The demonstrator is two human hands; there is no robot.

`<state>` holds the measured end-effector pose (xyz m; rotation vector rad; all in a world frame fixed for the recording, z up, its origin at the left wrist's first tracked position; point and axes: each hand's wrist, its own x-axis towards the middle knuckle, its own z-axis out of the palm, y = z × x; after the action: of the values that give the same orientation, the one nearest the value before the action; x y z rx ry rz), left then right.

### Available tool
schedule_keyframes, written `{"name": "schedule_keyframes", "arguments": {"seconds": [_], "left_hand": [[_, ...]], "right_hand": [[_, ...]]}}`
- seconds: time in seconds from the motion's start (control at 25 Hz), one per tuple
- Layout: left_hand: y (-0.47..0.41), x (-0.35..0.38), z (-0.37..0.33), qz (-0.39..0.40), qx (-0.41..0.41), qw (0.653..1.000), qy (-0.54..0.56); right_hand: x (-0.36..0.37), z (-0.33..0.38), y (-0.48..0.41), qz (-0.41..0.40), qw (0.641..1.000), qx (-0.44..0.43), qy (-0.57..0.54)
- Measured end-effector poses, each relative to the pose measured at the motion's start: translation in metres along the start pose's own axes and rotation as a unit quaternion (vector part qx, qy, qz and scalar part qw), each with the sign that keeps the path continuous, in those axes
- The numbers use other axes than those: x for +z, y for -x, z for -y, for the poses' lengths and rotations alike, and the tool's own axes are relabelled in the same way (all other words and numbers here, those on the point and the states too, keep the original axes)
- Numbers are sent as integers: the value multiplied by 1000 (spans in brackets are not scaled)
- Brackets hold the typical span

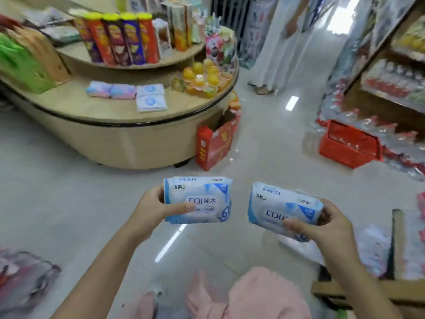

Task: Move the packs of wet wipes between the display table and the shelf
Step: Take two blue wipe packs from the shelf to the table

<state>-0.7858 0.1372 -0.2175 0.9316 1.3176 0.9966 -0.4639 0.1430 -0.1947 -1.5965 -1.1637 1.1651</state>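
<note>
Above floor [69, 203], wipes pack [197, 201] in left hand [151, 208]

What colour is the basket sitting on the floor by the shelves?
Red, seen in the head view: the basket sits on the floor.

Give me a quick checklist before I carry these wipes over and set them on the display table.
1. Left hand grips left wipes pack: ok.
2. Right hand grips right wipes pack: ok.
3. Bare space on display table beside the wipes already there: ok.
4. Floor up to the table free: not ok, red carton stands at its base.
5. Packs sealed: cannot tell.
</note>
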Motion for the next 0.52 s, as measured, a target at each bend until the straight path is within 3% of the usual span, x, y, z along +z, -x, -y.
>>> {"name": "schedule_keyframes", "arguments": {"seconds": [0.24,0.52], "left_hand": [[-4,-201,4,-149,-25,988,19],[-65,-332,-14,-243,-28,968,54]], "right_hand": [[212,41,-67,110,994,-7,14],[372,72,-142,199,980,1,10]]}}
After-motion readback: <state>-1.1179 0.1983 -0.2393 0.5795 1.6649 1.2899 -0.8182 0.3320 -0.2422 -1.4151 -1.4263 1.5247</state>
